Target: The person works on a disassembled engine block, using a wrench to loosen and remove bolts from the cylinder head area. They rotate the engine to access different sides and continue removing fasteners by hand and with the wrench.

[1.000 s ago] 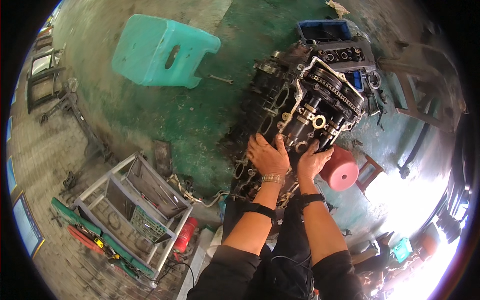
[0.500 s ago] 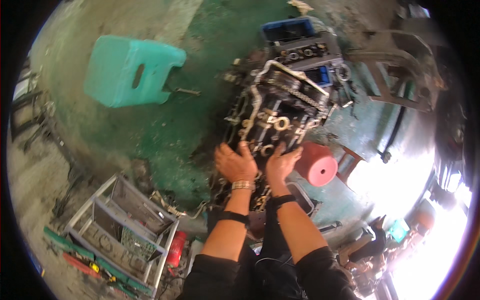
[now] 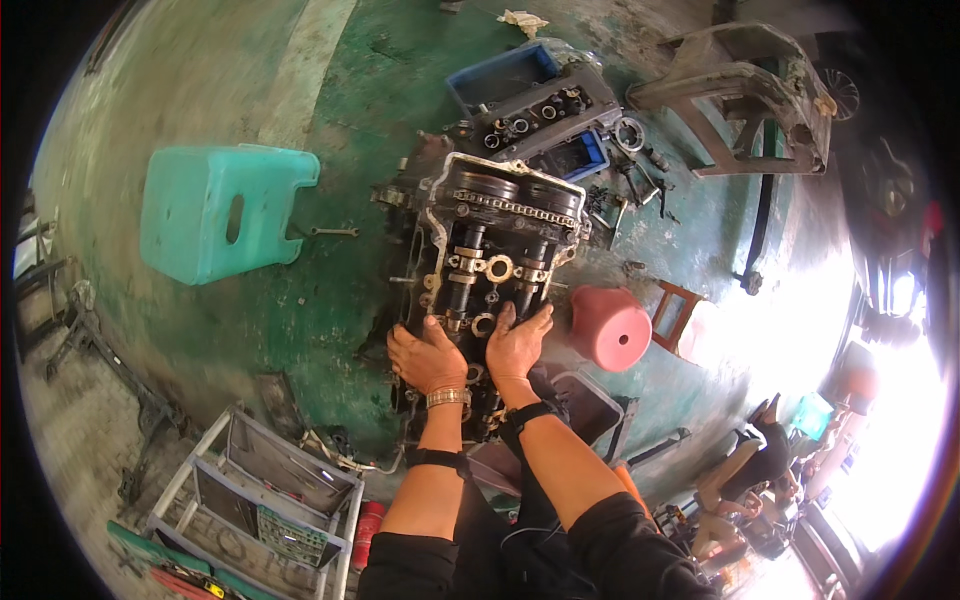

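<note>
A car engine (image 3: 497, 300) stands upright in front of me. Its top is bare and oily, showing two camshafts (image 3: 462, 270), round openings between them and a timing chain (image 3: 515, 208) across two sprockets at the far end. My left hand (image 3: 428, 358) grips the engine's left side, fingers over the outer edge and thumb on top. On the opposite side, my right hand (image 3: 517, 348) grips the engine's right edge, fingers pointing away from me. Parts of both hands' fingers are hidden by the engine's edges. A metal-band watch (image 3: 448, 397) sits on my left wrist.
Beyond the engine lie a blue crate (image 3: 475, 92), a grey valve cover (image 3: 560, 108) and loose tools (image 3: 640, 190). To the left is a turquoise stool (image 3: 185, 215) with a wrench (image 3: 335, 232) beside it. At right stands a red stool (image 3: 600, 325); a metal rack (image 3: 215, 455) is lower left.
My view has shifted, so the engine, stools and hands sit differently in the picture. Both hands remain at the engine's two sides, and the engine appears more upright in view.
</note>
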Demonstrator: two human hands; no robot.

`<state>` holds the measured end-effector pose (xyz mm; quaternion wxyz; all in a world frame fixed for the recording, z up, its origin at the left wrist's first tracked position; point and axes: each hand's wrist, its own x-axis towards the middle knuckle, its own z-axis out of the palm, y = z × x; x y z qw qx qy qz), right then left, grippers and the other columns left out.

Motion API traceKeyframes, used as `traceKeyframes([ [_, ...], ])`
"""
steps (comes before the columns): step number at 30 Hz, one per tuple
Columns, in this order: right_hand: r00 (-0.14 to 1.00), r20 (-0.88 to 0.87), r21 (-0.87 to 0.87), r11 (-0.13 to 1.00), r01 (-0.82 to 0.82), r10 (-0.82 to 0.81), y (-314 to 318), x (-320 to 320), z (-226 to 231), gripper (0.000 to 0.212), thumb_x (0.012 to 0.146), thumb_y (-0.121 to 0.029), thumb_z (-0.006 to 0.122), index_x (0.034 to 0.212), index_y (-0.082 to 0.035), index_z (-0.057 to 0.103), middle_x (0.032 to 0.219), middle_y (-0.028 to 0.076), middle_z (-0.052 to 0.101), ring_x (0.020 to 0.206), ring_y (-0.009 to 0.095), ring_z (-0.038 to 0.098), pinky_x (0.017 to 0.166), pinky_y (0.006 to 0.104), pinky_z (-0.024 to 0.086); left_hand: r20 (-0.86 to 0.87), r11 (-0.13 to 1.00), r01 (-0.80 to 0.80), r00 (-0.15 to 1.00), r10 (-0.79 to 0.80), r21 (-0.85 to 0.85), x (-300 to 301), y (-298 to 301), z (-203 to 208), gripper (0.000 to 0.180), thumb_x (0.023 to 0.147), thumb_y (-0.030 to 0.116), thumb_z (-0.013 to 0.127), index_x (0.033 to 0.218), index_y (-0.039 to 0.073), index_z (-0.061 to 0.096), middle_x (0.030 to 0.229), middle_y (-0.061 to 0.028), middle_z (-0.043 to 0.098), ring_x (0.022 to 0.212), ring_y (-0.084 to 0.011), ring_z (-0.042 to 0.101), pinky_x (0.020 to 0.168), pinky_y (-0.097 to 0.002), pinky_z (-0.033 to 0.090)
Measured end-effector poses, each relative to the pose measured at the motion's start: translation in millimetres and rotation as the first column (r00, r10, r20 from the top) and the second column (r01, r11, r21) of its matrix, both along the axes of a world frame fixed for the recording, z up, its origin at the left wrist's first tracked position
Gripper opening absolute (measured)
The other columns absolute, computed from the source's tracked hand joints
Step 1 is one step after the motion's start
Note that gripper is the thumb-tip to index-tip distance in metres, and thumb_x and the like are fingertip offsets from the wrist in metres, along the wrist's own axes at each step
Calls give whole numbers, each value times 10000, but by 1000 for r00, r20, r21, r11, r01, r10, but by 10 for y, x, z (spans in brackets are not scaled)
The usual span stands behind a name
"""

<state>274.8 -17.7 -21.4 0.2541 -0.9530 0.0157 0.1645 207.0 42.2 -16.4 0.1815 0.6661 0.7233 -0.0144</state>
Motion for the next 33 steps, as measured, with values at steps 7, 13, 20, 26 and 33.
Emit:
traceKeyframes([
  [7,997,-68,41,999,27,-24,-15,13,2,788,940,-333,582,1403,164,182,1317,392,371,1164,529,452,963,491,428,3,999,27,1000,-27,40,5,5,15,680,946,544,436,1251,-62,486,1296,-273,504,1176,-441,499,989,-535,388],
  [13,998,-58,1,1000,24,-23,-8,9,-6,786,936,-336,585,1409,149,186,1318,375,379,1148,524,472,938,493,445,-8,998,46,999,-45,33,-11,6,20,676,952,538,438,1251,-66,488,1287,-272,510,1156,-437,509,968,-526,403],
  [20,996,-79,3,999,40,-40,12,28,39,777,938,-351,581,1411,131,198,1306,376,386,1117,528,491,916,509,454,-5,998,47,999,-47,41,-26,7,-12,703,951,560,428,1250,-73,496,1287,-267,514,1160,-434,506,968,-522,402],
  [26,995,-83,1,999,51,-51,14,35,35,780,935,-360,588,1408,131,210,1302,375,388,1096,534,503,895,518,461,10,998,31,999,-31,57,-7,1,4,816,949,652,315,1251,-86,488,1250,-288,520,1163,-451,493,996,-526,378],
  [33,997,-67,21,999,41,-39,-11,23,-2,780,932,-358,594,1414,122,212,1320,360,384,1084,523,519,880,504,476,7,999,35,999,-35,2,7,20,59,793,955,623,339,1269,-93,477,1296,-293,498,1194,-451,476,1000,-523,378],
])
